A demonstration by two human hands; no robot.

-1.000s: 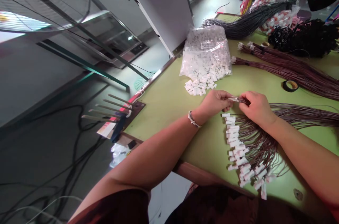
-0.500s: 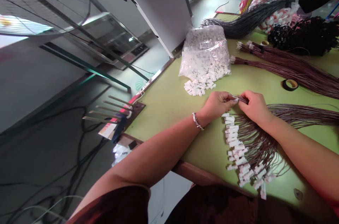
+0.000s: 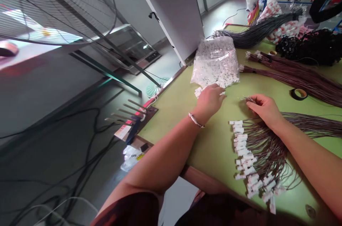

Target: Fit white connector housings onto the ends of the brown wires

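My left hand [image 3: 210, 100] is over the loose white connector housings [image 3: 198, 92] at the mouth of a clear plastic bag [image 3: 215, 60]. Its fingers curl downward, and their tips are mostly hidden; one white housing shows beside them. My right hand [image 3: 263, 108] is closed on a small bunch of thin brown wires [image 3: 248, 99], whose bare ends stick out to the left between thumb and fingers. Below it, many brown wires [image 3: 269, 144] fan out across the green table, with white connectors [image 3: 242, 144] on their ends in an uneven row.
Bundles of brown wire [image 3: 291, 73], a roll of black tape [image 3: 298, 94], black wires [image 3: 256, 28] and a black heap [image 3: 310, 46] lie on the table [image 3: 171, 119]. A rack of metal prongs [image 3: 130, 112] is fixed at the left edge. A fan [image 3: 58, 9] stands upper left.
My left hand has left the wire ends beside my right hand and moved left and up to the loose housings. My right hand still holds the wires. The view has shifted a little.
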